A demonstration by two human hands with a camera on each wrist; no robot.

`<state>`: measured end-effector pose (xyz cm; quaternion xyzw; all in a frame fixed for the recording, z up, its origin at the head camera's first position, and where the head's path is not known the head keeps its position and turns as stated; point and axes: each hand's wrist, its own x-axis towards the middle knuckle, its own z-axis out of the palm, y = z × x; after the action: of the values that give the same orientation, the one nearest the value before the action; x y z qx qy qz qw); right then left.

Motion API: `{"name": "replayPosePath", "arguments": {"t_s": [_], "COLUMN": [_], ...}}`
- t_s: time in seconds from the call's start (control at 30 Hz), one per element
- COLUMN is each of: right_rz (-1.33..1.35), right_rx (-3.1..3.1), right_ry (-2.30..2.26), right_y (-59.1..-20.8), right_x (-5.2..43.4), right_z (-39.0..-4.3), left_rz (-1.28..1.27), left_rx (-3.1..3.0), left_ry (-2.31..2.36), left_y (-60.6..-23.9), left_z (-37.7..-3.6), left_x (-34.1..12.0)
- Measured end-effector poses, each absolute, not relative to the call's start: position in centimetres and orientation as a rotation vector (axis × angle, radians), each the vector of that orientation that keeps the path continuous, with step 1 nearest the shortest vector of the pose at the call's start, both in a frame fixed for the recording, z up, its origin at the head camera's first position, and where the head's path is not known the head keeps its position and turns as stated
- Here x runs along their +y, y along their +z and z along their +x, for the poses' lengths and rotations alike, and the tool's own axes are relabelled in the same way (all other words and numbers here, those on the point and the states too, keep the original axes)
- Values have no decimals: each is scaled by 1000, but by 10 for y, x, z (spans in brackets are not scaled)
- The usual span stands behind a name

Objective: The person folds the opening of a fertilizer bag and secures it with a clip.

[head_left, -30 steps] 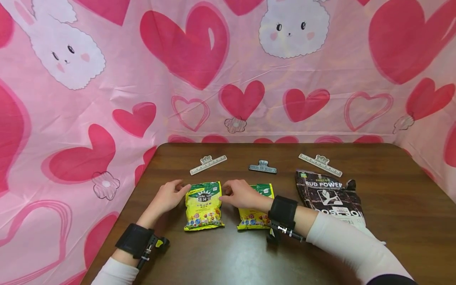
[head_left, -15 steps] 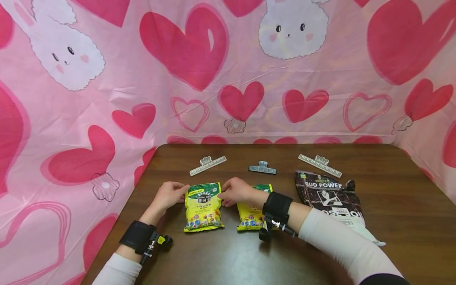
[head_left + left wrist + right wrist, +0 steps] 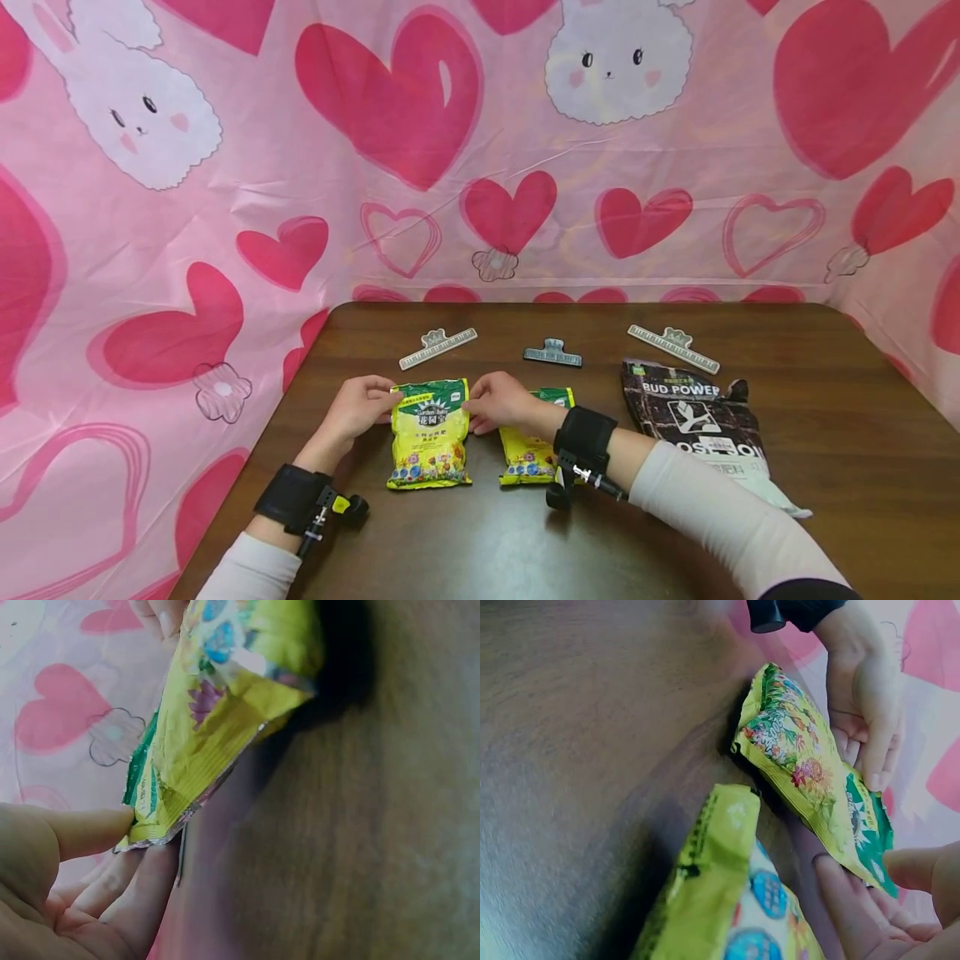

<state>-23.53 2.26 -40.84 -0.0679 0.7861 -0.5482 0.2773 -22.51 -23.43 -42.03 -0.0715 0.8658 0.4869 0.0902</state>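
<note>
Both hands pinched the top corners of the left yellow fertiliser pouch (image 3: 429,433), left hand (image 3: 358,408) and right hand (image 3: 501,402) lifting its upper edge off the tabletop (image 3: 487,533). Unclipped, I judged: three sealing clips (image 3: 552,353) lay unused toward the far edge.

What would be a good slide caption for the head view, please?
Both hands, left hand and right hand, pinch the top corners of a yellow bag on the brown table.

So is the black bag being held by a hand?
No, the black bag lies alone on the table; both the left hand and right hand pinch the yellow packet.
</note>
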Motion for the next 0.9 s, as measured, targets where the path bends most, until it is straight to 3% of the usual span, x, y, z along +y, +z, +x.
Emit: {"name": "replayPosePath", "arguments": {"t_s": [0.9], "right_rz": [-292], "right_rx": [2150], "right_ry": [-1695], "right_y": [-390], "right_x": [37], "right_z": [-227], "left_rz": [42], "left_rx": [2580], "left_ry": [1625], "left_y": [-386], "left_z": [-221], "left_x": [-237]}}
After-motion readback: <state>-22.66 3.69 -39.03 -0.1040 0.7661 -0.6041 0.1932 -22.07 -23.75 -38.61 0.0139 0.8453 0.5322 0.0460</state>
